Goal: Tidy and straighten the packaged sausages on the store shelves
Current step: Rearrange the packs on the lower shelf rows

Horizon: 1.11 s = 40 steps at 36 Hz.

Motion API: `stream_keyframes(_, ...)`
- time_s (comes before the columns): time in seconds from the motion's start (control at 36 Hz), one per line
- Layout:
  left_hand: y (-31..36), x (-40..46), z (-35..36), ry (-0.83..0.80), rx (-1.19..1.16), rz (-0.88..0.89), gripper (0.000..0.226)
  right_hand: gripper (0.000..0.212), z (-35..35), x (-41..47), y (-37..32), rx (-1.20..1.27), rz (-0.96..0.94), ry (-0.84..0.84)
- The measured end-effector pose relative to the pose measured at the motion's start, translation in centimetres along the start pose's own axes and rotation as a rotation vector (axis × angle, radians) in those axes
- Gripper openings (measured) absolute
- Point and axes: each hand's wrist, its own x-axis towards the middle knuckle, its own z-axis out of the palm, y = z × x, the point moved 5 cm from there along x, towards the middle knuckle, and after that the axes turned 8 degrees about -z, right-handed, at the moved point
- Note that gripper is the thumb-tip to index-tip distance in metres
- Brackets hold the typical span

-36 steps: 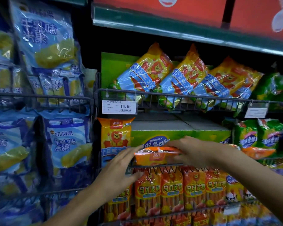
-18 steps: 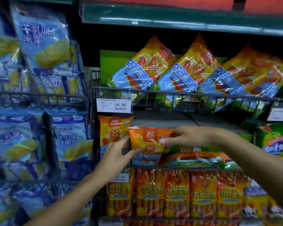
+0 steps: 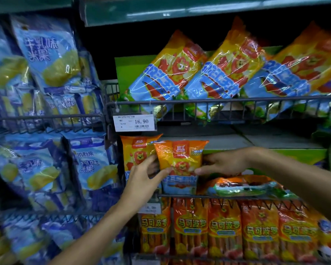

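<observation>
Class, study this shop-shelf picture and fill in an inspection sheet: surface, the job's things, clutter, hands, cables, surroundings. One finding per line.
Surface: dark wire middle shelf, with a flat grey-topped green carton behind.
Job's things: orange lion-print sausage pack held upright; a matching upright orange pack behind it on the left; a fallen orange-and-green pack lying flat to the right.
Clutter: three large orange-and-blue bags leaning askew on the upper shelf.
Hands: left hand and right hand both pinch the held pack's sides.
Cables: nothing seen.
Surroundings: white price tag reading 16.90; blue-and-yellow snack bags on the left; red-orange sausage packs in a row below.
</observation>
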Motion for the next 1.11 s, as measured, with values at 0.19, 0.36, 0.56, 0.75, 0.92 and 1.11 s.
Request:
stream_keyframes(0.19,1.1,0.1,-0.6,0.093,-0.131,0.038,0.054,0.071,-0.3,0.1,0.4,0.099,-0.056,0.157)
stream_keyframes(0.36,0.1,0.3,-0.7,0.18,-0.167,0.099,0.038,0.086,-0.5,0.3,0.3,0.069,-0.052,0.174)
stream_keyframes(0.56,-1.5,-0.6,0.0,0.316,0.025,0.402,0.023,0.076,0.3,1.0,0.6,0.119,-0.001,0.159)
stream_keyframes(0.75,-2.1,-0.7,0.3,0.188,0.562,0.789,0.046,0.07,0.5,1.1,0.5,0.196,0.034,0.162)
stream_keyframes(0.92,-2.3,0.8,0.2,0.091,0.826,0.806,0.057,0.065,1.2,2.7,1.3,0.523,-0.004,0.151)
stream_keyframes(1.11,-2.5,1.3,0.0,0.057,0.876,0.794,0.059,0.07,0.9,2.9,1.4,0.56,0.024,0.196)
